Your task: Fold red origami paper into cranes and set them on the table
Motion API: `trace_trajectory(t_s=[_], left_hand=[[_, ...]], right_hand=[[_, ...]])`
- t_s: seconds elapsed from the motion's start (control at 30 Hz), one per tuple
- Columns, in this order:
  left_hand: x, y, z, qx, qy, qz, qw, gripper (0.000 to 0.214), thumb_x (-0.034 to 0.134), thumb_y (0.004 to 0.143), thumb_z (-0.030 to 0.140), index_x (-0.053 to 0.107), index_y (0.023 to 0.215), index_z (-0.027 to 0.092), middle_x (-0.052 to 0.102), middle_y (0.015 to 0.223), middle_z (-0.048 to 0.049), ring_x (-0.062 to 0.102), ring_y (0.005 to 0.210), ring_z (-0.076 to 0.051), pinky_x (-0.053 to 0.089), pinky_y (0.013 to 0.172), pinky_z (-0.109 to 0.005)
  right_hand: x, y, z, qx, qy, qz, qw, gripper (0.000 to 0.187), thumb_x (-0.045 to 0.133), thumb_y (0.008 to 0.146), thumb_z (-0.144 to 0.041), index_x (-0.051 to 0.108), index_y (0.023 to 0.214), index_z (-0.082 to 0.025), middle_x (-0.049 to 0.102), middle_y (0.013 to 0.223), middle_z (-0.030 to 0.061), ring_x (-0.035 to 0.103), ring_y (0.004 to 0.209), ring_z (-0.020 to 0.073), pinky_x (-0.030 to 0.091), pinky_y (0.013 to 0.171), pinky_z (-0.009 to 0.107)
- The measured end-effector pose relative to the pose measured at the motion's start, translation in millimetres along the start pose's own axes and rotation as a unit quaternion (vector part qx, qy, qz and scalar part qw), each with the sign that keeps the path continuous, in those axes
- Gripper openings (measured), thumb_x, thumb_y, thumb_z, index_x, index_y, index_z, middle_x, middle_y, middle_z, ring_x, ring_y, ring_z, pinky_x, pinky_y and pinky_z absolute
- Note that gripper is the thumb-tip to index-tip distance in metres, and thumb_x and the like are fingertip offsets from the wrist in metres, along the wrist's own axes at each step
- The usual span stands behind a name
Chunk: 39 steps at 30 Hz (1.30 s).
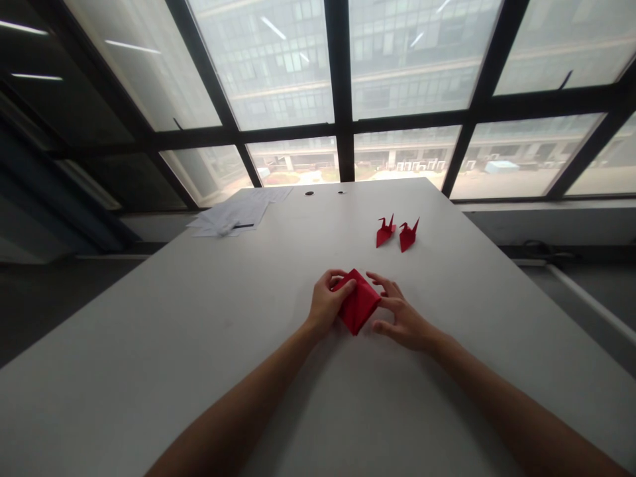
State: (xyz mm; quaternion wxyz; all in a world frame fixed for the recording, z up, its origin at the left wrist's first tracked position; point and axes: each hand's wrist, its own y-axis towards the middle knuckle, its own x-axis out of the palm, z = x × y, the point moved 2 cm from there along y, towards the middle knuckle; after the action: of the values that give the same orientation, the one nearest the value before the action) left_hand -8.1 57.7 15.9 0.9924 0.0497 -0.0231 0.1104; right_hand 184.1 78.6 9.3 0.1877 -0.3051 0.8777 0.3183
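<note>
A red sheet of origami paper [360, 306], folded into a layered square, is held corner-up just above the white table. My left hand [328, 301] grips its left side, thumb across the front and fingers behind. At the paper's right corner is my right hand [401, 319], its fingers spread apart; the index finger is at or very near the edge, and I cannot tell whether it presses on it. Beyond the hands, two finished red paper cranes stand side by side, a left crane [385, 231] and a right crane [408, 236].
Loose white papers [233, 211] lie at the table's far left, with a dark pen [243, 226] on them. Two small round holes sit near the far edge of the white table [199, 318]. Large dark-framed windows [342, 86] rise behind it.
</note>
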Motion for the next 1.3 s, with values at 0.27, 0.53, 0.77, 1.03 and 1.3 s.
trace_trajectory(t_s=[0.27, 0.53, 0.77, 1.03, 1.3], left_hand=[[2.7, -4.3, 7.4, -0.044, -0.005, -0.057, 0.997, 0.065, 0.083, 0.071, 0.039, 0.056, 0.127, 0.02, 0.074, 0.095, -0.0092, 0.072, 0.076, -0.022, 0.06, 0.065, -0.033], [4.1, -5.7, 7.9, -0.004, 0.02, -0.067, 0.998, 0.069, 0.08, 0.075, 0.041, 0.051, 0.134, 0.022, 0.071, 0.1, -0.009, 0.071, 0.084, -0.024, 0.06, 0.065, -0.031], [5.2, -2.2, 4.5, 0.007, 0.066, -0.151, 0.986, 0.054, 0.083, 0.072, 0.031, 0.064, 0.12, 0.015, 0.073, 0.108, -0.0117, 0.07, 0.092, -0.025, 0.058, 0.076, -0.034], [4.8, -4.2, 8.9, -0.005, 0.107, -0.185, 0.977, 0.038, 0.076, 0.079, 0.037, 0.07, 0.107, 0.013, 0.074, 0.098, -0.0093, 0.068, 0.082, -0.022, 0.055, 0.069, -0.029], [3.7, -2.7, 11.8, 0.0, 0.12, -0.163, 0.979, 0.035, 0.076, 0.078, 0.035, 0.07, 0.102, 0.012, 0.072, 0.085, -0.0056, 0.063, 0.071, -0.016, 0.049, 0.061, -0.024]], right_hand=[[-2.4, -0.6, 8.5, 0.059, 0.112, 0.073, 0.989, 0.059, 0.065, 0.088, -0.048, 0.05, 0.14, -0.026, 0.047, 0.144, 0.0156, 0.058, 0.116, 0.0274, 0.055, 0.09, 0.042], [-3.3, 3.4, 13.5, 0.147, 0.199, 0.147, 0.958, 0.056, 0.068, 0.082, -0.03, 0.05, 0.134, -0.021, 0.063, 0.079, -0.0008, 0.059, 0.067, 0.0149, 0.052, 0.061, 0.028], [-9.4, 3.9, 16.0, 0.18, 0.225, 0.22, 0.932, 0.059, 0.071, 0.079, -0.035, 0.051, 0.133, -0.021, 0.065, 0.08, -0.0003, 0.059, 0.063, 0.0147, 0.05, 0.055, 0.027], [-9.3, 2.8, 15.3, 0.18, 0.223, 0.222, 0.932, 0.064, 0.075, 0.077, -0.034, 0.051, 0.134, -0.019, 0.067, 0.075, -0.0002, 0.062, 0.063, 0.0158, 0.053, 0.059, 0.03], [-11.2, 3.1, 13.6, 0.195, 0.23, 0.224, 0.927, 0.06, 0.074, 0.078, -0.038, 0.054, 0.131, -0.018, 0.069, 0.073, 0.001, 0.059, 0.06, 0.0155, 0.051, 0.057, 0.029]])
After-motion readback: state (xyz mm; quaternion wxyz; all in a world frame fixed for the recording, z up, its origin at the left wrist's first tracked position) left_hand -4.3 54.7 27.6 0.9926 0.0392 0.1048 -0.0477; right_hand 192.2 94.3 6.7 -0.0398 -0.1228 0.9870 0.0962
